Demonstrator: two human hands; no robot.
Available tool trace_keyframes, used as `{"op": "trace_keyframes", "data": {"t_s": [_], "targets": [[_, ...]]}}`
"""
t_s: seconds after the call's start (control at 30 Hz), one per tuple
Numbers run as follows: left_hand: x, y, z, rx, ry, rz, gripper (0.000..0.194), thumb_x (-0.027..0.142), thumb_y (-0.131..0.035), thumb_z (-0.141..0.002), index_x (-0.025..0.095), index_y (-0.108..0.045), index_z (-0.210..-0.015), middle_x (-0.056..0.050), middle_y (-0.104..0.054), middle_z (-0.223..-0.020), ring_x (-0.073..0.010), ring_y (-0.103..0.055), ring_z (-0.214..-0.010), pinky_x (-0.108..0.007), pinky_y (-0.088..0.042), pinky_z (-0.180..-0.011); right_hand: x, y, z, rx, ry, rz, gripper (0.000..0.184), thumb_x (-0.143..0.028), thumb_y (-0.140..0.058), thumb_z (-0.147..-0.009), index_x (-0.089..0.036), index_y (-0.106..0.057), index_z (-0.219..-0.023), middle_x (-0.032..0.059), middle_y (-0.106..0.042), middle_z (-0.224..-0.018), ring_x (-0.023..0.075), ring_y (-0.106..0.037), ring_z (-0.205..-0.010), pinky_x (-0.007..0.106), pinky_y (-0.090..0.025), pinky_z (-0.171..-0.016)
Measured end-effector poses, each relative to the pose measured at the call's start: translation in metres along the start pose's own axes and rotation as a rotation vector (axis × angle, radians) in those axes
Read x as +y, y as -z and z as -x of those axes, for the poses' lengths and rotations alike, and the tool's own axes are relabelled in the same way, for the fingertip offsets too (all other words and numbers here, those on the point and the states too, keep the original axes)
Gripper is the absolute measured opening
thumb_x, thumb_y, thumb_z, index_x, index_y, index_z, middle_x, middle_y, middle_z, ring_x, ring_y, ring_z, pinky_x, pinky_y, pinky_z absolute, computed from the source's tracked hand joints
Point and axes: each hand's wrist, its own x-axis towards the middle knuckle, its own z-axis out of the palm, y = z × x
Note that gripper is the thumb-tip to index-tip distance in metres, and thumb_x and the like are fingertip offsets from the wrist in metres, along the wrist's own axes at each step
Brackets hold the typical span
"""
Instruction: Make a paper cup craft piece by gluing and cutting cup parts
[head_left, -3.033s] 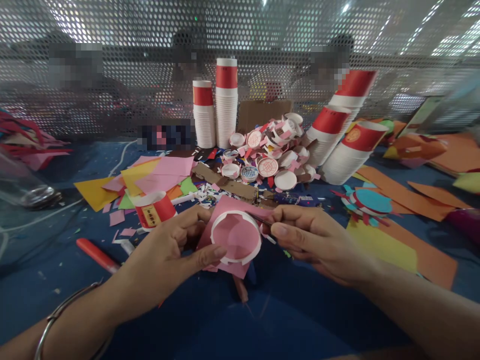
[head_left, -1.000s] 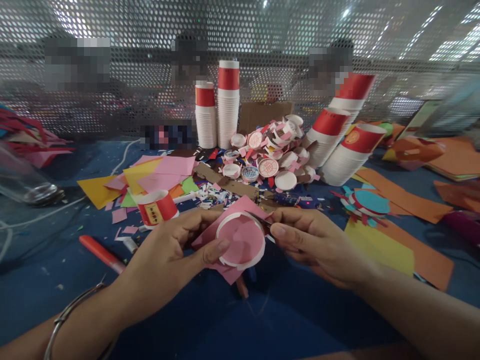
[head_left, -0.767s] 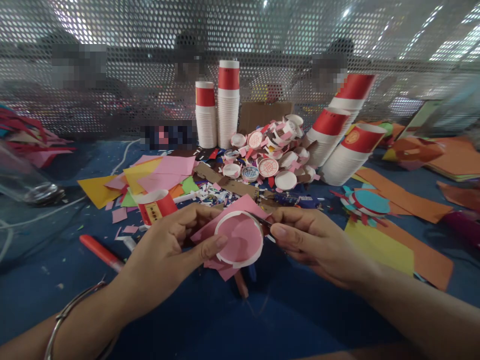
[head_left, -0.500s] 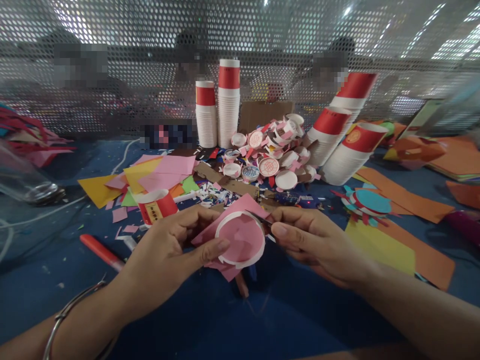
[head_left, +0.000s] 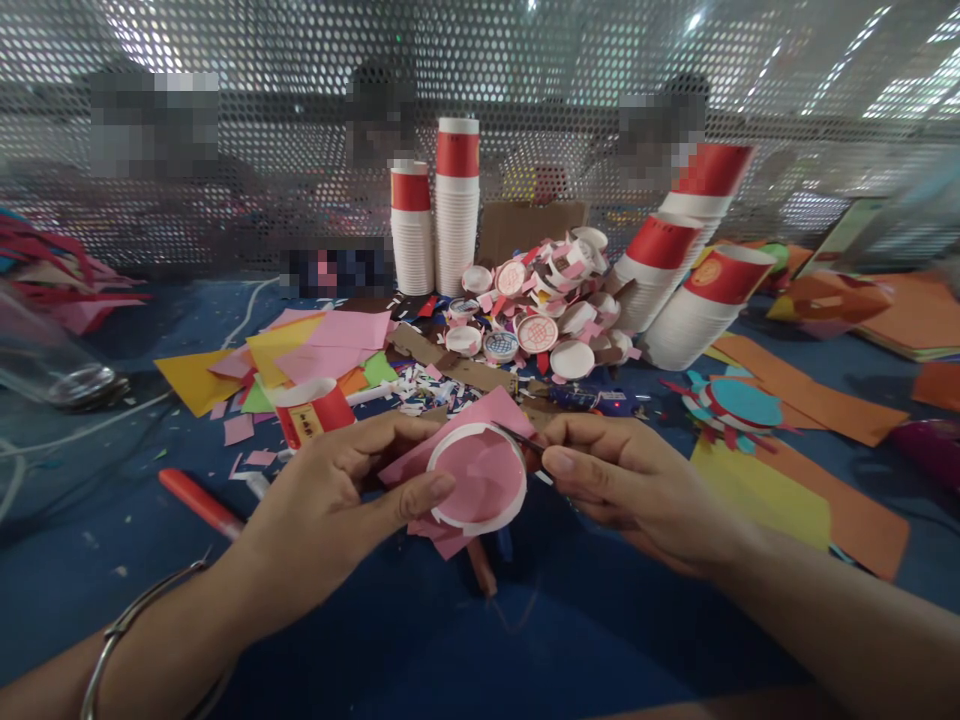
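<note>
My left hand (head_left: 330, 510) is closed on a white paper-cup rim ring (head_left: 450, 516) backed by a sheet of pink paper (head_left: 487, 410), thumb pressed on its left edge. My right hand (head_left: 630, 480) is closed just to the right of the ring. It grips small scissors, whose thin dark blade (head_left: 517, 436) touches the ring's upper right edge. Both hands hover low over the blue tabletop (head_left: 450, 650). A silver bangle (head_left: 127, 630) sits on my left wrist.
A cut red cup (head_left: 311, 412) and a red marker (head_left: 199, 503) lie at left. Coloured paper sheets (head_left: 300, 350), a pile of cup bottoms (head_left: 540, 310), upright cup stacks (head_left: 456, 205) and leaning stacks (head_left: 697, 290) stand behind. Orange paper (head_left: 810, 395) lies right. People sit beyond a perforated screen (head_left: 225, 60).
My left hand has turned the ring and pink paper a little, so the paper's corners stick out differently. The blade stays at the ring's upper right edge. Both hands have hardly shifted.
</note>
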Motion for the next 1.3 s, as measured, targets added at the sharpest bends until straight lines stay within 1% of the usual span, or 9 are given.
{"op": "trace_keyframes", "data": {"t_s": [0.2,0.33,0.43,0.63,0.73,0.87,1.0,1.17,1.3], "targets": [[0.001,0.0016,0.0,0.001,0.008,0.012,0.027,0.041,-0.076,-0.091,0.031,-0.076,-0.116,0.002,-0.079,-0.106,-0.0163,-0.073,-0.092,-0.023,-0.057,-0.081,-0.0001,0.0021,0.0001,-0.011,-0.014,-0.008,0.033,-0.044,-0.078,-0.09,-0.015,-0.063,-0.087,-0.009,-0.035,-0.063,0.0025,-0.019,-0.048,0.019,-0.011,-0.04],[-0.0005,0.0025,0.0028,0.006,0.002,-0.003,0.032,0.04,-0.078,-0.089,0.033,-0.075,-0.12,0.003,-0.078,-0.1,-0.015,-0.071,-0.086,-0.022,-0.057,-0.077,0.0005,0.0028,0.0011,-0.003,-0.028,-0.003,0.034,-0.044,-0.078,-0.09,-0.015,-0.061,-0.084,-0.0088,-0.036,-0.064,0.0022,-0.02,-0.049,0.018,-0.012,-0.041],[-0.0006,0.003,0.0025,0.007,-0.013,-0.019,0.034,0.041,-0.077,-0.09,0.033,-0.075,-0.123,0.003,-0.078,-0.096,-0.0147,-0.07,-0.084,-0.023,-0.057,-0.077,-0.0002,0.0021,0.0007,-0.01,-0.029,-0.008,0.034,-0.044,-0.078,-0.09,-0.014,-0.062,-0.086,-0.0088,-0.036,-0.064,0.002,-0.02,-0.049,0.018,-0.011,-0.041],[-0.0021,0.0052,0.0001,-0.004,0.007,-0.044,0.036,0.042,-0.077,-0.091,0.034,-0.074,-0.126,0.001,-0.077,-0.101,-0.016,-0.07,-0.09,-0.023,-0.056,-0.078,-0.0026,0.0008,0.0,-0.021,-0.034,-0.008,0.034,-0.044,-0.078,-0.089,-0.014,-0.062,-0.086,-0.0095,-0.035,-0.062,0.0022,-0.019,-0.048,0.019,-0.009,-0.041],[-0.0033,0.0066,0.0005,-0.035,0.041,0.042,0.035,0.04,-0.076,-0.092,0.035,-0.074,-0.127,0.001,-0.077,-0.099,-0.0142,-0.07,-0.086,-0.021,-0.056,-0.076,-0.0025,0.0008,0.0005,-0.022,-0.037,-0.008,0.036,-0.045,-0.079,-0.089,-0.015,-0.059,-0.083,-0.0098,-0.035,-0.062,0.0022,-0.019,-0.048,0.019,-0.009,-0.04],[-0.0025,0.008,-0.0009,-0.083,0.097,0.186,0.032,0.043,-0.074,-0.093,0.029,-0.075,-0.121,-0.002,-0.078,-0.096,-0.0149,-0.07,-0.08,-0.022,-0.057,-0.069,-0.0026,0.0014,0.0007,-0.019,-0.037,-0.003,0.037,-0.046,-0.079,-0.088,-0.016,-0.058,-0.082,-0.0095,-0.036,-0.062,0.0024,-0.019,-0.048,0.019,-0.01,-0.04],[-0.0015,0.0081,-0.0046,-0.042,0.158,0.267,0.03,0.046,-0.076,-0.091,0.027,-0.076,-0.115,-0.003,-0.078,-0.095,-0.0141,-0.069,-0.078,-0.019,-0.055,-0.064,-0.0034,0.0034,0.0002,-0.042,-0.043,0.031,0.037,-0.046,-0.077,-0.089,-0.016,-0.057,-0.083,-0.0099,-0.034,-0.061,0.0027,-0.019,-0.048,0.019,-0.01,-0.041],[-0.003,0.0053,-0.0066,-0.002,0.191,0.363,0.026,0.044,-0.08,-0.088,0.024,-0.076,-0.104,-0.002,-0.077,-0.092,-0.0123,-0.068,-0.075,-0.018,-0.057,-0.064,-0.005,0.0054,0.0006,-0.078,-0.073,0.04,0.036,-0.046,-0.076,-0.09,-0.015,-0.059,-0.088,-0.0097,-0.034,-0.062,0.0029,-0.018,-0.049,0.019,-0.009,-0.041],[-0.0022,0.0035,-0.0065,-0.005,0.216,0.461,0.023,0.04,-0.08,-0.088,0.022,-0.074,-0.102,0.0,-0.073,-0.082,-0.0106,-0.064,-0.064,-0.018,-0.056,-0.055,-0.0058,0.0056,0.0018,-0.093,-0.105,0.003,0.038,-0.046,-0.079,-0.088,-0.016,-0.057,-0.087,-0.01,-0.034,-0.062,0.0027,-0.018,-0.049,0.019,-0.008,-0.041]]}}
